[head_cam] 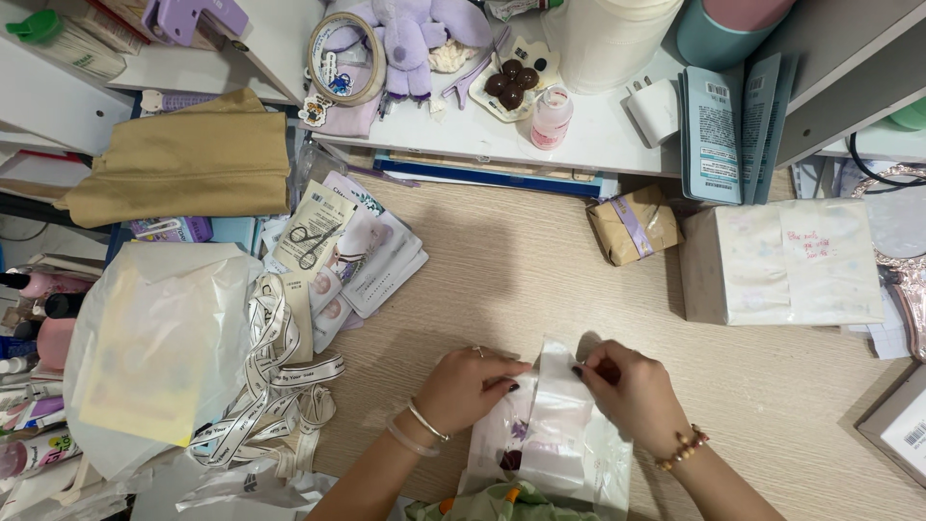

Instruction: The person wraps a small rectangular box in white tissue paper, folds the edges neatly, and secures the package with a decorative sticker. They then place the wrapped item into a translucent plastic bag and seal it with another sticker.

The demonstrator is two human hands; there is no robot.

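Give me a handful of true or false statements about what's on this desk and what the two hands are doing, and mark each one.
1. Both hands grip the clear plastic bag at its top edge. True: left hand and right hand pinch it.
2. The printed ribbon lies right of the hands. False: it lies to their left.
3. A small kraft-paper parcel sits beside the white wrapped box. True.
4. The purple plush toy lies on the wooden desk. False: it is on the white shelf.
5. The left wrist is bare. False: it wears bangles.
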